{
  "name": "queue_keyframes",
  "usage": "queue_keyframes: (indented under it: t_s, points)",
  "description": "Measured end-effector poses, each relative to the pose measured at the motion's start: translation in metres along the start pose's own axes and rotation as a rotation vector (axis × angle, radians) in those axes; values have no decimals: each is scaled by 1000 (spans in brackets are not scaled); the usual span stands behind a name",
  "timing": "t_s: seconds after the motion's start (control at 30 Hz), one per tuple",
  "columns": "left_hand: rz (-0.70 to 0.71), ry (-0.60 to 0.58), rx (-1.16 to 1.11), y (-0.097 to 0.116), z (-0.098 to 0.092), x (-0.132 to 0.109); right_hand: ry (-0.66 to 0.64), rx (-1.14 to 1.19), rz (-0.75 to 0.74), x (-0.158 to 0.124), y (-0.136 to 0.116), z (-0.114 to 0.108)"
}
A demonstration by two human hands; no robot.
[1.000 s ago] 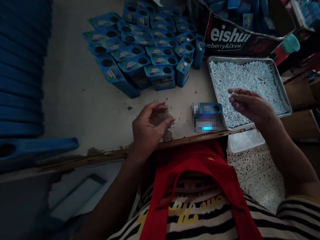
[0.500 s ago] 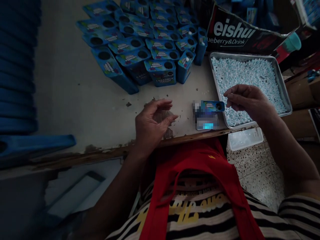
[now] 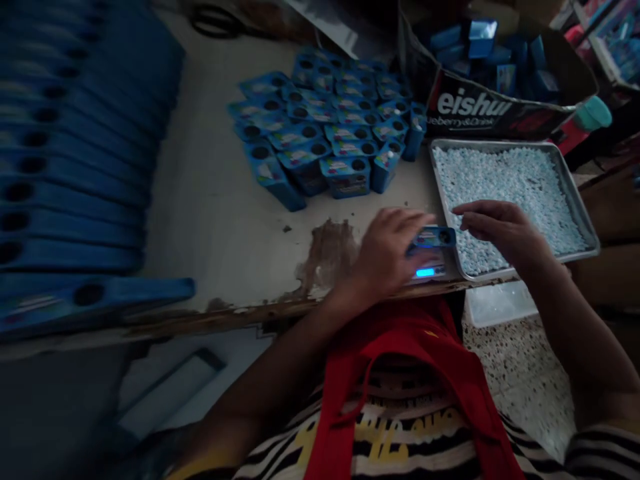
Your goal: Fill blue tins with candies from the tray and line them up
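My left hand [image 3: 393, 250], blurred, reaches around the left end of a blue box [image 3: 433, 237]. Its fingers and thumb are apart on either side of the box; I cannot make out whether they touch it. The box rests on a small digital scale [image 3: 440, 265] with a lit blue display. Over the left part of a metal tray [image 3: 593, 233] of small pale blue and white candies [image 3: 520, 180], my right hand [image 3: 493, 225] holds its thumb and fingers pressed together. What lies between those fingertips, if anything, is too small to see.
Several blue boxes [image 3: 345, 147] with round openings stand grouped behind the scale. A long stack of blue boxes [image 3: 90, 180] fills the left side. Behind the tray is a black carton [image 3: 480, 110] with more boxes. The table's worn front edge [image 3: 280, 310] runs before me.
My left hand has moved right, from the bare tabletop to the box on the scale. My right hand stays near the tray's left part. The view has shifted, showing more of the left stack.
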State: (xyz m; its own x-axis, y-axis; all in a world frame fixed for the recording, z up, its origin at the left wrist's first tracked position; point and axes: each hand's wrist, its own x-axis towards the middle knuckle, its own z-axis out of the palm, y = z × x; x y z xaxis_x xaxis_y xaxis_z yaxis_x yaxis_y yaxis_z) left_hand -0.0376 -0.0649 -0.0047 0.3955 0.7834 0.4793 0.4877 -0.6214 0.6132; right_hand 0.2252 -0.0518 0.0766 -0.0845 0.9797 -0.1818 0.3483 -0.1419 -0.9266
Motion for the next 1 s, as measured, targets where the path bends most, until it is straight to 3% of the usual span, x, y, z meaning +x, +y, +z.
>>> queue_keyframes:
  t_s: [0.07, 0.13, 0.23, 0.3, 0.43, 0.53, 0.63, 0.73, 0.83, 1.0]
  points:
    - [87, -169, 103, 16, 11, 21, 123, -91, -86, 8, 15, -19]
    - [108, -317, 181, 25, 16, 35, 222, -374, -234, 21, 31, -37]
    - [61, -321, 219, 14, -7, 35, 274, -646, -410, 45, 43, -41]
    - [-5, -217, 215, -10, -46, 24, 219, -592, -456, 68, 41, -24]
    - [-170, -38, 242, -76, -153, -6, 113, -617, -608, 130, 24, 33]
    - [-372, -26, 315, -113, -224, -29, 77, -788, -638, 174, 15, 60]
    - [-575, -76, 344, -131, -263, -52, -10, -917, -559, 197, 12, 63]
    - [-657, -162, 282, -138, -276, -72, -43, -1016, -498, 205, 13, 51]
    - [-663, -221, 211, -145, -280, -89, -47, -937, -497, 208, 15, 37]
    - [-517, -303, 269, -162, -282, -117, -33, -788, -418, 177, 15, 20]
